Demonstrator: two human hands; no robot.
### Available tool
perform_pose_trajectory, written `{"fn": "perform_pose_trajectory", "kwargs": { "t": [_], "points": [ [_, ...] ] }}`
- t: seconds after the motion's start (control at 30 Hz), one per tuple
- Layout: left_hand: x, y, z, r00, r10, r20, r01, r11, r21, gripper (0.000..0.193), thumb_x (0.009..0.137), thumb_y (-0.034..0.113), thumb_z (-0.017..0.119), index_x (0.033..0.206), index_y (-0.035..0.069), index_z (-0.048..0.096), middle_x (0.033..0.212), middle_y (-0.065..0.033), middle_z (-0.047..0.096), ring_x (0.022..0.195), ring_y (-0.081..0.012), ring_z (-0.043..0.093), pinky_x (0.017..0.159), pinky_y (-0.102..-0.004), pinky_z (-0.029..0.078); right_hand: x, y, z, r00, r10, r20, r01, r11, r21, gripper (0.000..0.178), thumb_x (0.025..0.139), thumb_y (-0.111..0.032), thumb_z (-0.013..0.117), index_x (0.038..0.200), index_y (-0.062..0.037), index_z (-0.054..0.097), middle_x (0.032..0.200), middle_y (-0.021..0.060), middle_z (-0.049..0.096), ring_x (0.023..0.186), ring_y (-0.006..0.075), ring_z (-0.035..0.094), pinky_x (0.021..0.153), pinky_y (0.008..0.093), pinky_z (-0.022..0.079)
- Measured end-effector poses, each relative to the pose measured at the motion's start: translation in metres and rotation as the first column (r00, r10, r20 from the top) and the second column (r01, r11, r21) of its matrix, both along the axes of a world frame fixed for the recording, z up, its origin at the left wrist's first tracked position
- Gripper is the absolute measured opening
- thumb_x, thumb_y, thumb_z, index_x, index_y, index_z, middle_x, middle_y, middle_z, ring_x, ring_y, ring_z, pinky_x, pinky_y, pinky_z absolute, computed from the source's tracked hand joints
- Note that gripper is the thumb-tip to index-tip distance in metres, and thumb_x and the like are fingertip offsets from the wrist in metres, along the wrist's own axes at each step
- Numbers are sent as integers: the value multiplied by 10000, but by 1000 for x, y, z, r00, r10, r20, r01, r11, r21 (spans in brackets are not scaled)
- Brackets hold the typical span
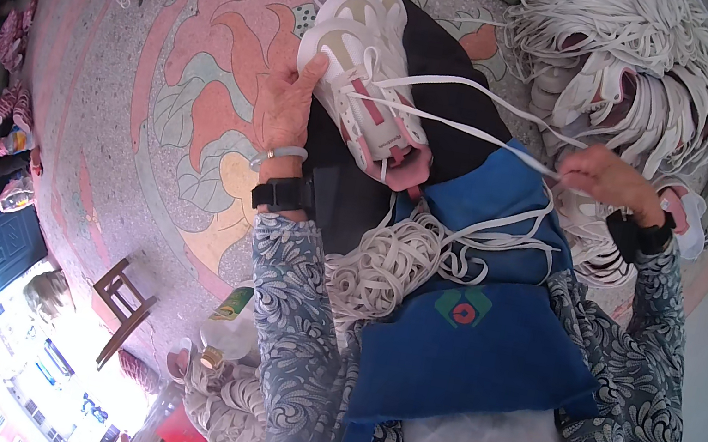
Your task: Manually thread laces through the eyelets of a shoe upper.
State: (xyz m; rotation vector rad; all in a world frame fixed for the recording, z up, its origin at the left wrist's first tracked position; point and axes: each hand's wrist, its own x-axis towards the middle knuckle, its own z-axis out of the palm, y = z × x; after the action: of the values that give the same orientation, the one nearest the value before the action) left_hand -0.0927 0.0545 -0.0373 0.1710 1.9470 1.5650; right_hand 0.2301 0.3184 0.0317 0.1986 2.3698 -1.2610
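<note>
Patterned floor (106, 133) around. Left hand (284, 106) grips white-pink shoe (379, 127), over legs (447, 45); right hand (609, 181) pinches lace (524, 156), stretched from shoe. Lacing looks begun, unfinished: lace through shoe, long lengths untied. Lace bundle (390, 260) near shoe; pale heap (625, 28) beyond.

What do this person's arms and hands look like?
The left sleeve and right sleeve are blue-grey with pale leafy swirls. The left hand and right hand wear no gloves. A black band circles each wrist; the left one also has a pale bracelet.
</note>
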Motion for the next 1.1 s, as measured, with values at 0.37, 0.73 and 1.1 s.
{"fn": "perform_pose_trajectory", "kwargs": {
  "t": [0.37, 0.73, 1.1],
  "points": [
    [44, -6, 22, 885, -98, -456, 28, 987, -158, 414, 753, 266, 717, 982, -38, 554, 879, -138, 599, 813, -255, 569, 748, -348, 449, -103, -77, -9, 844, -138, -518, 164, 986, 5, 166, 859, -170, 536, 864, -10, 581, 763, 122, 539, 685, 302, 543, 614, 365, 420],
    [12, 32, 9, 719, -216, -661, 36, 961, -276, 719, 723, 396, 731, 1173, -87, 443, 1094, -218, 536, 993, -313, 544, 865, -378, 437, -169, -102, -38, 902, -131, -411, 240, 944, 225, 203, 825, -198, 502, 754, -11, 539, 701, 165, 581, 703, 364, 579, 608, 425, 480],
    [10, 26, 9, 831, -239, -501, 187, 970, -152, 730, 755, 440, 686, 1207, -69, 422, 1107, -254, 513, 1026, -335, 524, 872, -394, 420, -130, -84, 15, 948, 79, -309, -132, 979, -157, 178, 847, -153, 539, 740, -12, 559, 680, 112, 543, 641, 284, 565, 561, 336, 435]
  ]
}}
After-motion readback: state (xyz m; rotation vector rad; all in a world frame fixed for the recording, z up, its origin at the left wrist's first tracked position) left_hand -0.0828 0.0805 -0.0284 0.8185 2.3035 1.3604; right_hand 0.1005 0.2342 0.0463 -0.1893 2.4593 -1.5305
